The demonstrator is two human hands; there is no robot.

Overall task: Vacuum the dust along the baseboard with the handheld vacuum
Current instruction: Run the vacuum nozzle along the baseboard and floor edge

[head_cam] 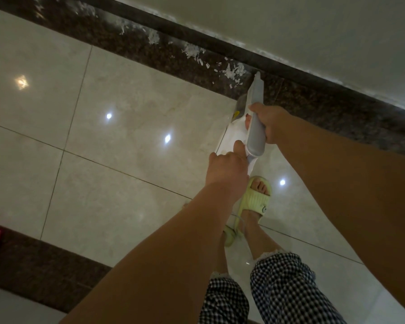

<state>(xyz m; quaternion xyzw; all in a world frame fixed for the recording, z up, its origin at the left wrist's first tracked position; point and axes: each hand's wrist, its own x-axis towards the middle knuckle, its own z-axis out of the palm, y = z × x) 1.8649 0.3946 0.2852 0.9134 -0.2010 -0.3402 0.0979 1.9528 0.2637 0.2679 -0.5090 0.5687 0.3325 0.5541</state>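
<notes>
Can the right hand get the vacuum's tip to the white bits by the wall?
Probably yes. The right hand grips the vacuum, and its nozzle tip sits beside the nearest white scraps, with nothing between.

Dim, warm indoor light, low contrast overall. Glossy floor tiles (126,94) mirror overhead lamps: small hard white hotspots at centre left, centre and lower right of centre, plus one larger smeared yellowish glare patch at left. Dark speckled border strip (150,50) along the top is muddy, little detail; white debris (232,72) on it reads soft. Wall (313,31) at upper right is flat grey-green, evenly lit. Strong wide-angle distortion: straight tile seams bow, forearms at the bottom edge stretch huge and soft. Shadows faint and diffuse. Mild compression smear throughout.
</notes>
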